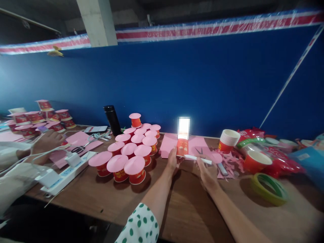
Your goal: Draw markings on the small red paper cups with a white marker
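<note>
My left hand [172, 161] is closed around the lower left side of a red paper cup [182, 147], which has a pale rim line along its bottom. A slim white stick [199, 158] is gripped in the fingers of my right hand [207, 173]; its kind is not clear. The stick's left end reaches the lower edge of the cup. Behind both hands lie pink paper sheets [165, 145] with dark scissors [199, 151] on top. A bright, blurred screen [184, 125] stands just behind the cup.
Several upside-down red cups topped with pink discs [134, 165] stand left, near a black bottle [112, 120]. A white power strip [68, 173] lies beside another person's hand [48, 145]. At right are stacked cups [229, 140], pink scraps [234, 162], green-yellow tape [269, 189] and red bags [283, 163].
</note>
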Motion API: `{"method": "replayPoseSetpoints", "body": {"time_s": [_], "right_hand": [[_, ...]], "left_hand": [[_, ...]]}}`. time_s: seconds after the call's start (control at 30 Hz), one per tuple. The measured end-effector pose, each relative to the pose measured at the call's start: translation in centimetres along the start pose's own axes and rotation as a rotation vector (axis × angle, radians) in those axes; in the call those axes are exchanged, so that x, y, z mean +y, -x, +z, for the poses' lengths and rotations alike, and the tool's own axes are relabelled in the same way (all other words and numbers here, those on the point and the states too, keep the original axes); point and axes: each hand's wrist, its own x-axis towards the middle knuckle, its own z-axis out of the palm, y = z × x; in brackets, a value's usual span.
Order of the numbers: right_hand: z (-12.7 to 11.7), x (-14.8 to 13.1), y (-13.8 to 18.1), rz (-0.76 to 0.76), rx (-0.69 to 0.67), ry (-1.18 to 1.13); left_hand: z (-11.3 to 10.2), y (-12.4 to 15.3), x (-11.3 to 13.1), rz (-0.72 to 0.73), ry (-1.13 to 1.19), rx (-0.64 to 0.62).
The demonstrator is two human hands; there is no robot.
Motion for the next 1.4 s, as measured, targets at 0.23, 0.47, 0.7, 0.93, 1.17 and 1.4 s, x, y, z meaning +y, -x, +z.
{"method": "replayPoseSetpoints", "body": {"time_s": [0.23,0.47,0.7,0.93,1.17,1.4], "right_hand": [[-0.12,0.32,0.00,0.007,-0.029,0.024],[-0.05,0.07,-0.02,0.000,-0.018,-0.012],[0.04,0.05,0.11,0.016,-0.053,-0.016],[0.02,0.34,-0.11,0.064,0.010,-0.058],[0.06,0.30,-0.16,0.050,0.023,-0.097],[0.04,0.69,-0.18,0.039,-0.022,-0.074]], "left_hand": [[-0.08,-0.05,-0.11,-0.002,0.015,0.006],[0.00,-0.03,-0.08,-0.002,0.013,0.013],[-0.38,-0.39,-0.54,0.049,-0.002,-0.042],[-0.44,-0.40,-0.60,0.047,0.015,-0.049],[-0.39,-0.48,-0.61,0.020,0.015,-0.029],[-0.46,-0.60,-0.69,0.010,0.020,-0.009]]}}
